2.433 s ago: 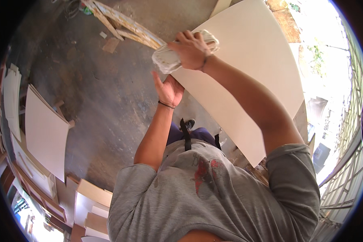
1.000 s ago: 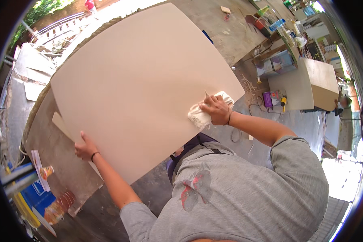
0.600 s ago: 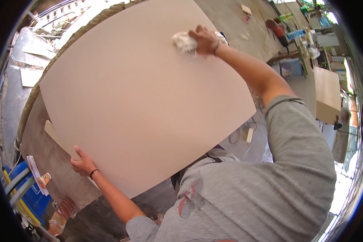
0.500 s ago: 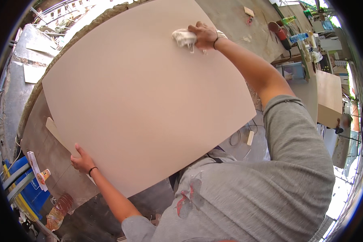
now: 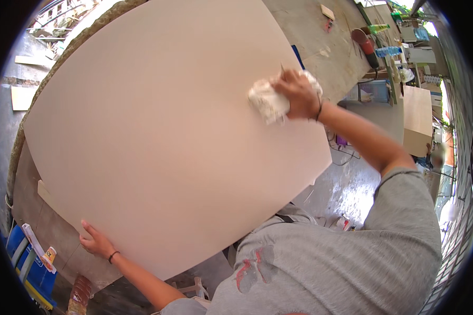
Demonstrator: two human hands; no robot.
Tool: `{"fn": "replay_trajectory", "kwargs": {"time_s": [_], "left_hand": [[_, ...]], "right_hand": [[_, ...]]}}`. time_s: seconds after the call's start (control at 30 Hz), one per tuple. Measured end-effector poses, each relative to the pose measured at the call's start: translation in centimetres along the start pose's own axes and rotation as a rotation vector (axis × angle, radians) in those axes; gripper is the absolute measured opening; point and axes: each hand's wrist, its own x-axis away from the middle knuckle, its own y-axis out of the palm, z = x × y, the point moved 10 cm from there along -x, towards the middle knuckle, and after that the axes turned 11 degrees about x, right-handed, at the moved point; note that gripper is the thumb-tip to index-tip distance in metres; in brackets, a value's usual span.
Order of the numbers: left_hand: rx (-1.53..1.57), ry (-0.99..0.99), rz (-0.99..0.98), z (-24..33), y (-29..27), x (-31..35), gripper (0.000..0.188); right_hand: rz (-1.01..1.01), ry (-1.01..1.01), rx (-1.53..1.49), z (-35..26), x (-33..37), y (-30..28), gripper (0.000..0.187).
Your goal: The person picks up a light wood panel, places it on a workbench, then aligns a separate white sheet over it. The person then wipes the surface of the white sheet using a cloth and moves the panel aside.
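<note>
So the right hand [image 5: 298,96] has its grip closed around a bunched white rag [image 5: 268,101], fingers bent over the top and a loose end poking out on both sides. The rag's long axis runs crosswise through the grip, roughly left to right, with the bulkier end pointing toward the middle of the big pale flat panel [image 5: 168,131]. It looks to be down on the panel's face, just inside the right edge, though contact is hidden under the cloth.

Most of the panel spreads left of that grip. One corner points toward the wearer's right; the far end runs out of view, so I can't call its long axis. Left hand [image 5: 96,242] is at the panel's lower-left edge, well apart from the rag; can't tell if it's clamping or just resting.

Grey counter [image 5: 71,239] shows past that edge, plus a wood strip [image 5: 48,195]. Beyond the panel's right edge: a red-and-black power tool [image 5: 365,47], probably an angle grinder.
</note>
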Motion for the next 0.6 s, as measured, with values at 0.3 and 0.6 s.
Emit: {"fn": "replay_trajectory", "kwargs": {"time_s": [0.3, 0.6], "left_hand": [[0.019, -0.070, -0.007, 0.0, -0.7, 0.7, 0.077], [-0.011, -0.037, -0.032, -0.7, -0.6, 0.1, 0.073]], "right_hand": [[0.049, 0.007, 0.031, 7.5, -19.3, -0.4, 0.052], [-0.084, -0.029, 0.097, 12.3, -29.4, 2.4, 0.040]]}}
